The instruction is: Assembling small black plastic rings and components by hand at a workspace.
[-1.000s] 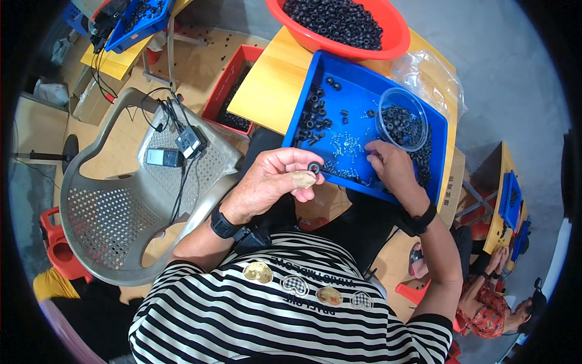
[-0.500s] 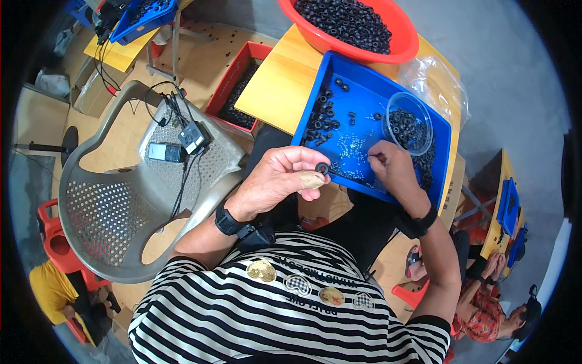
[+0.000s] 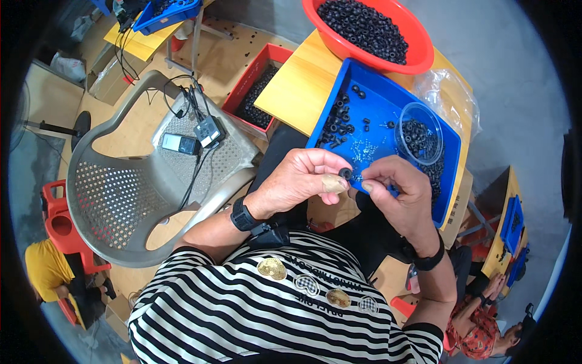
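A worker's left hand point(image 3: 306, 177) pinches a small black ring point(image 3: 345, 173) between thumb and fingers, the thumb wrapped in a tan covering point(image 3: 333, 184). Just beside it, the right hand point(image 3: 403, 193) draws thumb and forefinger close together — whether they grip something too small to make out cannot be told. The ring is held up at the near edge of a blue tray point(image 3: 388, 106), where loose black pieces point(image 3: 339, 120) lie at the left and tiny pale bits point(image 3: 364, 150) are scattered mid-tray. A clear round tub point(image 3: 418, 110) of black parts sits at the tray's right side. Beyond, a red basin point(image 3: 422, 57) heaped with similar parts stands on the yellow table point(image 3: 297, 85), a crumpled plastic bag point(image 3: 445, 91) near it. To the left, a grey plastic chair point(image 3: 115, 203) bears a handheld device point(image 3: 180, 144) and tangled cables — while at lower right a co-worker in a red patterned shirt point(image 3: 476, 335) sits near another table point(image 3: 497, 249).
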The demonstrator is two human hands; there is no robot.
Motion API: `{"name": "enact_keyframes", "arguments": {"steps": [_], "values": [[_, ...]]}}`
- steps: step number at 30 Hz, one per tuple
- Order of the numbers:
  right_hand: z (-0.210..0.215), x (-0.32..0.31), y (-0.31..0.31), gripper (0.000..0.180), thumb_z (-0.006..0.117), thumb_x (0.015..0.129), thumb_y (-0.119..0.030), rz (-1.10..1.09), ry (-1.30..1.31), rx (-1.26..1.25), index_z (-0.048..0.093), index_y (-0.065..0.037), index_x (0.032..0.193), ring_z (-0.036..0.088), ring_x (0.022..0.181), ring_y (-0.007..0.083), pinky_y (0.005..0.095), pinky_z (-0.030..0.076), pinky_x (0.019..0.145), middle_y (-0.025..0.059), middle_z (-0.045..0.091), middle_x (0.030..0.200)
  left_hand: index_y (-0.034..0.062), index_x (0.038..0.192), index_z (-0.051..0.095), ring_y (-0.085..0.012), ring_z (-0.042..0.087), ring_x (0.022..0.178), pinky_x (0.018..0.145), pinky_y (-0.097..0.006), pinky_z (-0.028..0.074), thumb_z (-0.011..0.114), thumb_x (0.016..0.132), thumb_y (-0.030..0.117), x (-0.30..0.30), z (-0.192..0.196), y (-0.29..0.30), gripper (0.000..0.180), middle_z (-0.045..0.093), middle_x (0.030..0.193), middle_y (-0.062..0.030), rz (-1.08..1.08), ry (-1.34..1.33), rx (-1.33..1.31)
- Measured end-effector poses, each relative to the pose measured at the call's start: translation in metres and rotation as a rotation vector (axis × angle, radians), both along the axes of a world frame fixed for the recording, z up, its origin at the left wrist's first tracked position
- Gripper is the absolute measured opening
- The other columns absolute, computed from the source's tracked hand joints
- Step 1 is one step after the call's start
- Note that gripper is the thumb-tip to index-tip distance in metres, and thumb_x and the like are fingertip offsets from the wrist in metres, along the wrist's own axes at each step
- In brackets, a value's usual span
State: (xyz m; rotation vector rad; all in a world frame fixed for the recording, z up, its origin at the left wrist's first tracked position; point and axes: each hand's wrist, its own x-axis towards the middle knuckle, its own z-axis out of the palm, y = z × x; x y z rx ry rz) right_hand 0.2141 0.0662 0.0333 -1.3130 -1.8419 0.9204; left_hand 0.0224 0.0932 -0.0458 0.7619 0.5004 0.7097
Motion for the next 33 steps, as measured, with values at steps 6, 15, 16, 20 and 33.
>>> {"name": "enact_keyframes", "arguments": {"steps": [6,15,16,20,33], "values": [[-0.008,0.001,-0.008,0.013,0.064,0.072,0.004,-0.059,-0.017,0.016,0.064,-0.002,0.083,0.057,0.065,0.0100,0.0210,0.045,0.055,0.0052,0.061,0.078,-0.0007,0.103,0.058,-0.0064,0.060,0.075,0.065,-0.020,0.051,0.067,0.077,-0.001,0.004,0.003,-0.007,0.028,0.063,0.086,-0.0043,0.140,0.037,0.172],[-0.010,0.001,-0.014,0.015,0.065,0.072,0.006,-0.113,0.037,0.050,0.064,-0.002,0.084,0.056,0.066,0.0088,0.0208,0.045,0.056,0.0044,0.061,0.080,0.0006,0.100,0.058,0.0001,0.053,0.073,0.066,-0.015,0.045,0.070,0.077,0.001,0.005,0.003,-0.009,0.026,0.058,0.080,0.0035,0.223,0.253,0.504],[-0.012,0.000,-0.015,0.015,0.065,0.072,0.006,-0.113,0.036,0.050,0.064,-0.002,0.084,0.056,0.066,0.0088,0.0208,0.045,0.056,0.0044,0.061,0.080,0.0006,0.100,0.058,0.0002,0.052,0.072,0.066,-0.015,0.045,0.070,0.076,0.002,0.005,0.002,-0.009,0.026,0.057,0.079,0.0038,0.226,0.271,0.529],[-0.023,-0.008,-0.016,0.014,0.064,0.073,0.005,-0.165,0.108,0.020,0.063,-0.001,0.085,0.056,0.067,0.0079,0.0202,0.045,0.057,0.0040,0.061,0.081,0.0005,0.097,0.059,0.0002,0.051,0.070,0.064,-0.015,0.045,0.070,0.076,0.002,0.005,0.007,-0.010,0.024,0.056,0.078,0.0039,0.235,0.312,0.561],[-0.043,-0.017,-0.011,0.009,0.055,0.082,0.001,-0.268,0.565,-0.424,0.056,0.001,0.091,0.051,0.059,0.0068,0.0195,0.041,0.054,0.0041,0.058,0.076,0.0007,0.096,0.063,-0.0048,0.056,0.068,0.061,-0.019,0.047,0.070,0.074,0.002,0.007,0.008,-0.011,0.023,0.062,0.078,-0.0030,0.338,0.466,0.806]]}}
